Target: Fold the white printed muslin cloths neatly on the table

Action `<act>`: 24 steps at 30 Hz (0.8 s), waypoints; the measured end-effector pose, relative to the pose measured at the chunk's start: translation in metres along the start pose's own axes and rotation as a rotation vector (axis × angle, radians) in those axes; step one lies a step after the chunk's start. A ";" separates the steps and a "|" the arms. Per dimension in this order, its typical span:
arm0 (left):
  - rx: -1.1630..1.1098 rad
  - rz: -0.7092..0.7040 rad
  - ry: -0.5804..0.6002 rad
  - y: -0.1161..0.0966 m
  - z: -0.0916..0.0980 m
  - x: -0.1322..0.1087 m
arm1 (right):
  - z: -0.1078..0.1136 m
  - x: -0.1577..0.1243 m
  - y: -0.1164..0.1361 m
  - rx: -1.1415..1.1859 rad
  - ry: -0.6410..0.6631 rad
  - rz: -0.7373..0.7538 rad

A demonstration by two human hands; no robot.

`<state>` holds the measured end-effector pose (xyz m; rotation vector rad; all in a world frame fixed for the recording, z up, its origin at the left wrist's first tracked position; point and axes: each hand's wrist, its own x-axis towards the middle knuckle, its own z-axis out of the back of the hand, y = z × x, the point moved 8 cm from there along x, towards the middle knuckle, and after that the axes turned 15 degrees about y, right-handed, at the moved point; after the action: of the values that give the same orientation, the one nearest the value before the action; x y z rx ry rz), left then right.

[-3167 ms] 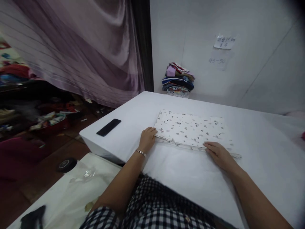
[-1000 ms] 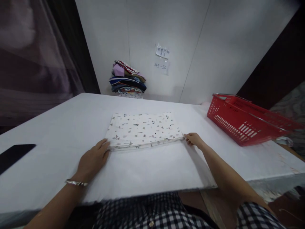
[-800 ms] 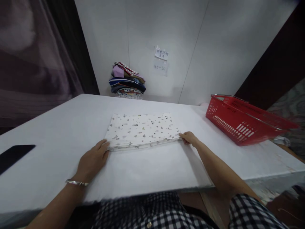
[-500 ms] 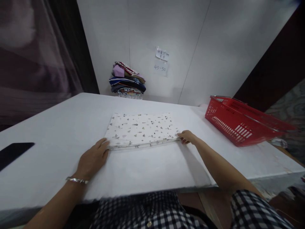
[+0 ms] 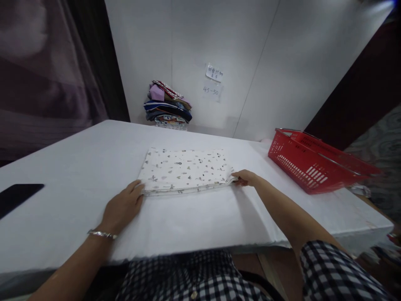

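A white cloth [image 5: 184, 169] printed with small grey-green motifs lies folded in layers, as a wide rectangle, on the white table. My left hand [image 5: 123, 205], with a silver bracelet at the wrist, is at the cloth's near left corner; its fingertips are closed on the edge there. At the near right corner my right hand [image 5: 246, 178] pinches the cloth between thumb and fingers, and that corner is slightly raised and bent. Its lower fingers are partly hidden under the hand.
A red plastic basket [image 5: 308, 161] stands on the table [image 5: 78, 167] at the right. Against the back wall is a stack of folded fabrics [image 5: 169, 106]. A flat dark object [image 5: 20, 196] lies at the left. Paper signs [image 5: 214, 73] hang on the wall.
My right hand has shifted slightly left, and the cloth's near right corner is now lifted and curled at its fingers. My left hand stays almost where it was.
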<state>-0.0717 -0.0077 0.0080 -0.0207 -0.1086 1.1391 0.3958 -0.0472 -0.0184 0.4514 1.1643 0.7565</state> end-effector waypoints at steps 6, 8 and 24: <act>-0.009 -0.012 0.016 0.000 -0.004 0.002 | 0.017 -0.003 0.013 0.019 -0.126 0.151; -0.011 -0.016 0.037 0.001 -0.007 0.003 | 0.019 -0.002 0.010 -0.018 -0.160 0.137; 0.021 0.001 0.042 -0.001 -0.005 0.001 | 0.019 0.017 -0.016 -0.210 -0.235 -0.109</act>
<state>-0.0704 -0.0069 0.0034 -0.0257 -0.0592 1.1401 0.4221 -0.0444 -0.0340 0.2899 0.8731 0.7018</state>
